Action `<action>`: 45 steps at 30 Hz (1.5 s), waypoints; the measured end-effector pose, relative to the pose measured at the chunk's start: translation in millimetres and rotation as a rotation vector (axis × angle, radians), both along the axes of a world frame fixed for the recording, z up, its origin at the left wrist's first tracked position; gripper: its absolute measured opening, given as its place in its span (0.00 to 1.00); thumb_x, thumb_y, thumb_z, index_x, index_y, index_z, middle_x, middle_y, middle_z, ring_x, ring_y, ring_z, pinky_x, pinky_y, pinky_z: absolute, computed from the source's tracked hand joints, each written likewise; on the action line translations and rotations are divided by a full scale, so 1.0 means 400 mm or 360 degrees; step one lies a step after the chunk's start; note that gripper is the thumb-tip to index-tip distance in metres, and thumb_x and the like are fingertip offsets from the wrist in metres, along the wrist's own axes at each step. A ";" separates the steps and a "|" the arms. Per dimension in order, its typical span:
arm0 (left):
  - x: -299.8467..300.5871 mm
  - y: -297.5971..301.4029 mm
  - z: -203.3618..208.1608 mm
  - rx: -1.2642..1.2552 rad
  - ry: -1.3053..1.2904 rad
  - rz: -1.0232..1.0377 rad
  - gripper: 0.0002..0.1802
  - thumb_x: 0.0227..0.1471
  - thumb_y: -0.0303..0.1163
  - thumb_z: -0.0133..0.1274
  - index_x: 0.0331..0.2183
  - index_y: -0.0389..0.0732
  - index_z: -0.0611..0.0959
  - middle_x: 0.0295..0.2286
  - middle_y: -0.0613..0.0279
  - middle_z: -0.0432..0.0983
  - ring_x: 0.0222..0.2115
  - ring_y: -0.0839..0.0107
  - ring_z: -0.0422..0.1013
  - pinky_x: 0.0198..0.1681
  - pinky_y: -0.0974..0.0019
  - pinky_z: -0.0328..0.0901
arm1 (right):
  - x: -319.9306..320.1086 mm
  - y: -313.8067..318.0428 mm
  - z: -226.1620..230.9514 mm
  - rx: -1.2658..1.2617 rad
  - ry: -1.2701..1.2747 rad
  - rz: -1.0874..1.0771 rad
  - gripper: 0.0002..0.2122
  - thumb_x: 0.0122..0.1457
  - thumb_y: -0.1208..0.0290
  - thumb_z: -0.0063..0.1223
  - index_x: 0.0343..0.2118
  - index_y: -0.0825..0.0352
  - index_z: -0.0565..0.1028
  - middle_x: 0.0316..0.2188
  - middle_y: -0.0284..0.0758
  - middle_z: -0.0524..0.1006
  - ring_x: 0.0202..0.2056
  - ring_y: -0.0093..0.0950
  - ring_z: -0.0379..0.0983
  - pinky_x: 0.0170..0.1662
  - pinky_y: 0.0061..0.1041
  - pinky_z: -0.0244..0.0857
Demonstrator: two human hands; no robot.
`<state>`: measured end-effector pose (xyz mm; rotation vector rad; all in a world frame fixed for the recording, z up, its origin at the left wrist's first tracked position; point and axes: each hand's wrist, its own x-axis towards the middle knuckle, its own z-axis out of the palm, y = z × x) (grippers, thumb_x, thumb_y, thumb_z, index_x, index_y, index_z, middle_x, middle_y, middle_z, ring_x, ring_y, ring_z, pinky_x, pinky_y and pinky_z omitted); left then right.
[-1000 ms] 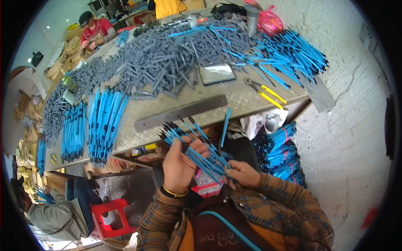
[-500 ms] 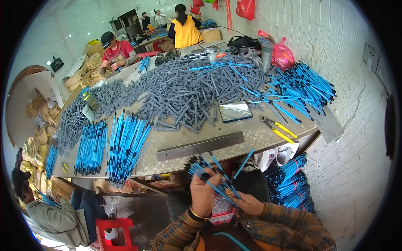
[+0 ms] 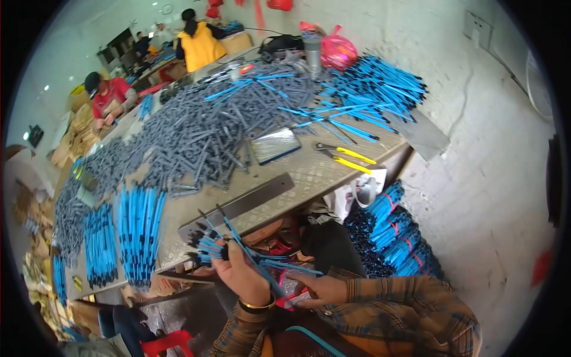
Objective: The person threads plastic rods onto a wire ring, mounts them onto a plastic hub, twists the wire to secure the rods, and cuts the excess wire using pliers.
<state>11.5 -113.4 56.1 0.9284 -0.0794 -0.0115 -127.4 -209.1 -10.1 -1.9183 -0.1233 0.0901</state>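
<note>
Fingers of left hand clasp one rod bundle, right hand's finger state unclear.

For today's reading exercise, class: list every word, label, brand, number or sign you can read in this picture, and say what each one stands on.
No text can be read anywhere in this view.
Blue rods in the left hand: no legible lettering.
White bag: any marks are too blurred to read.
Round clock at the back: numbers too small to read.
</note>
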 end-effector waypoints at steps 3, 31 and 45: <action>-0.004 -0.028 -0.005 -0.0051 -0.0042 0.0116 0.06 0.53 0.22 0.44 0.35 0.40 0.71 0.21 0.71 0.64 0.19 0.84 0.58 0.21 0.80 0.53 | 0.009 0.031 -0.020 -0.0139 -0.0009 -0.0019 0.24 0.56 0.62 0.46 0.54 0.65 0.56 0.30 0.42 0.74 0.24 0.37 0.72 0.27 0.32 0.66; 0.025 0.208 0.025 0.0390 0.0174 -0.1747 0.09 0.50 0.26 0.50 0.36 0.34 0.76 0.32 0.45 0.75 0.34 0.55 0.73 0.42 0.55 0.66 | 0.273 -0.891 0.191 -0.1545 -0.0288 -0.1459 0.09 0.56 0.67 0.43 0.33 0.68 0.68 0.25 0.43 0.75 0.28 0.40 0.73 0.32 0.37 0.67; 0.008 0.192 0.044 0.0489 0.0172 -0.1493 0.12 0.52 0.26 0.48 0.40 0.32 0.75 0.37 0.45 0.74 0.39 0.57 0.71 0.46 0.56 0.64 | 0.299 -0.962 0.298 -0.1185 -0.0451 -0.2011 0.12 0.58 0.65 0.41 0.35 0.71 0.67 0.25 0.48 0.75 0.28 0.45 0.72 0.33 0.39 0.66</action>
